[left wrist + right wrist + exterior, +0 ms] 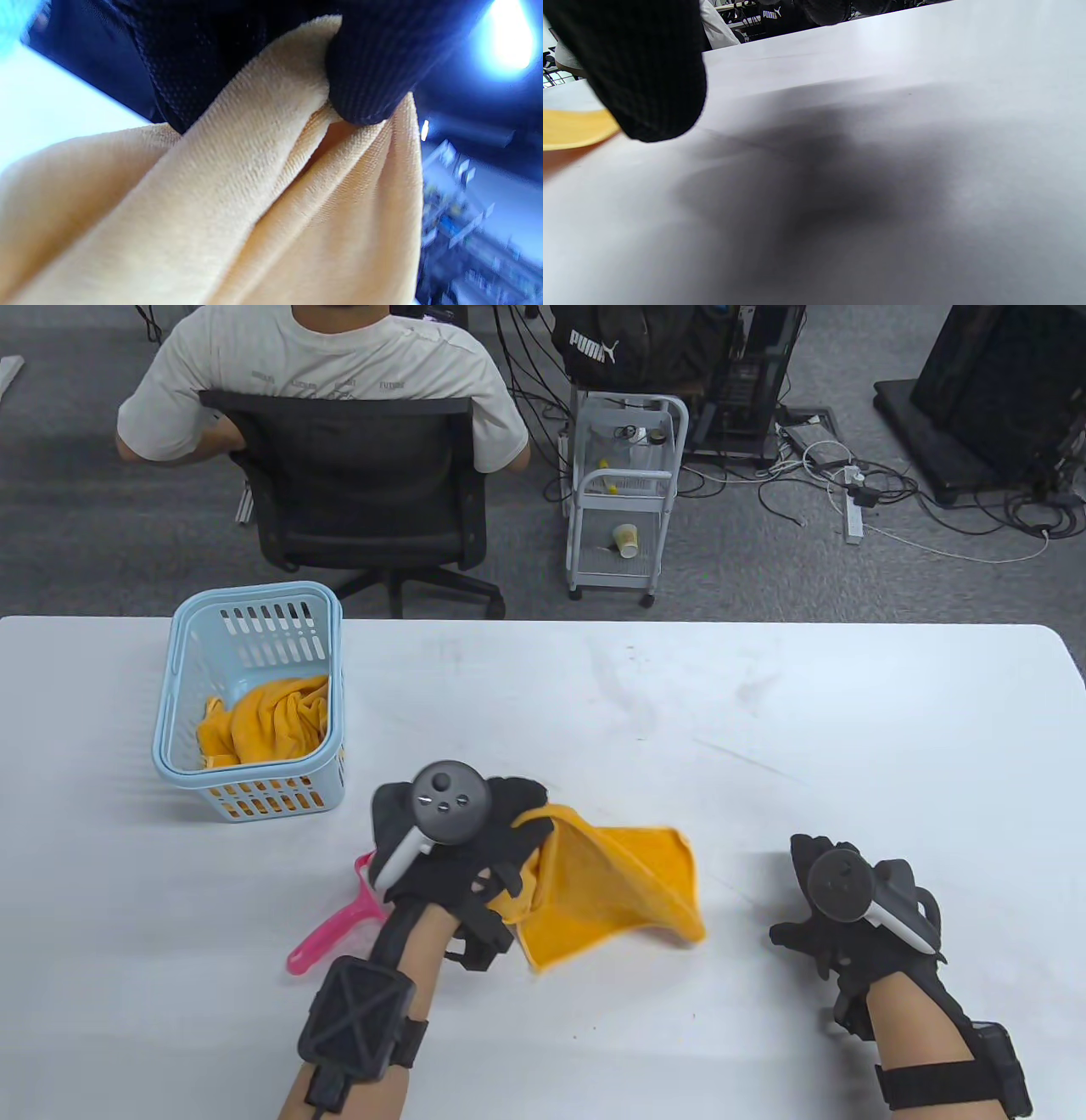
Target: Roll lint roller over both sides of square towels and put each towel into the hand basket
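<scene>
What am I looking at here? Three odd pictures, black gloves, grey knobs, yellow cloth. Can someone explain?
No robot here: these are a person's two hands in black sensor gloves, and the grey knobs are trackers strapped to their backs. The big picture looks down on a white table. The other two come from small cameras on the wrists, so they look close and tilted. The left hand pinches a yellow towel and lifts it; the left wrist picture shows a gloved finger pinching the fabric. The right hand holds nothing and is low over the table. A pink lint roller lies partly under the left arm. The blue basket already holds another yellow towel.
</scene>
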`<act>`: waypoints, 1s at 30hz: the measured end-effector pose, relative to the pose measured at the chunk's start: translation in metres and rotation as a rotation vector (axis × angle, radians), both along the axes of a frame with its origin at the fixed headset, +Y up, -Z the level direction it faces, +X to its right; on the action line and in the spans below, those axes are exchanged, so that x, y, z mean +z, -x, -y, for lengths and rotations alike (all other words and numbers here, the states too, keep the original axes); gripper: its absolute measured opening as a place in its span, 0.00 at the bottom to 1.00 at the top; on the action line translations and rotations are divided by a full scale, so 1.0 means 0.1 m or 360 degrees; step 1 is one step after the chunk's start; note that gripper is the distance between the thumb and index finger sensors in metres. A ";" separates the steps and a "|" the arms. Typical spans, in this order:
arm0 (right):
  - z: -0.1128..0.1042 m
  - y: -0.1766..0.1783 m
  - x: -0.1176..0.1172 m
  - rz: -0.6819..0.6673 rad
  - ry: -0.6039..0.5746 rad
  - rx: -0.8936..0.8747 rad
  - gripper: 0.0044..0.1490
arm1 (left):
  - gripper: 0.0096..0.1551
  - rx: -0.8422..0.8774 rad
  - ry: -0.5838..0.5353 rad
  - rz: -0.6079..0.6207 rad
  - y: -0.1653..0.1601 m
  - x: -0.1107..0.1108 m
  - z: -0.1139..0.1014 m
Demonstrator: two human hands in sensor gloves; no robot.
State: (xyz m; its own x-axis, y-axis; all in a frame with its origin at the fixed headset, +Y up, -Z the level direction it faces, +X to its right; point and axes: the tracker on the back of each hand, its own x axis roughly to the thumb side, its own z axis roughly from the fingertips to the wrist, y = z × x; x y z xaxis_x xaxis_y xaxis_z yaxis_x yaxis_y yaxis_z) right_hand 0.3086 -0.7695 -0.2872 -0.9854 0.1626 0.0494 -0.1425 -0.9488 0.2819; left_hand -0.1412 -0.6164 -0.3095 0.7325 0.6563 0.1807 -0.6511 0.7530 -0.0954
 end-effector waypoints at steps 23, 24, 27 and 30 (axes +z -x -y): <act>-0.03 0.04 0.01 -0.0025 0.0036 -0.0007 0.71 | 0.27 -0.0615 0.0083 -0.0944 1.65 -0.66 0.11; -0.03 0.04 0.01 -0.0027 0.0036 -0.0006 0.71 | 0.27 -0.0602 0.0082 -0.0959 1.64 -0.66 0.19; -0.02 0.04 0.01 -0.0032 0.0040 -0.0005 0.71 | 0.29 -0.0628 0.0075 -0.0915 1.58 -0.63 0.25; -0.02 0.05 0.00 -0.0036 0.0049 -0.0003 0.71 | 0.31 -0.0687 0.0013 -0.0841 1.45 -0.53 0.20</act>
State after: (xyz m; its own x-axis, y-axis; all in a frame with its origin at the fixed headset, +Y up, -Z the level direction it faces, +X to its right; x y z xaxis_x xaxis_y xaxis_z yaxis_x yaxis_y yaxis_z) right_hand 0.3033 -0.7675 -0.2869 -0.9838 0.1663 0.0667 -0.1375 -0.9394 0.3141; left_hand -0.2858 -0.6360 -0.3626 0.9176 0.2853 -0.2769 -0.2532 0.9563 0.1463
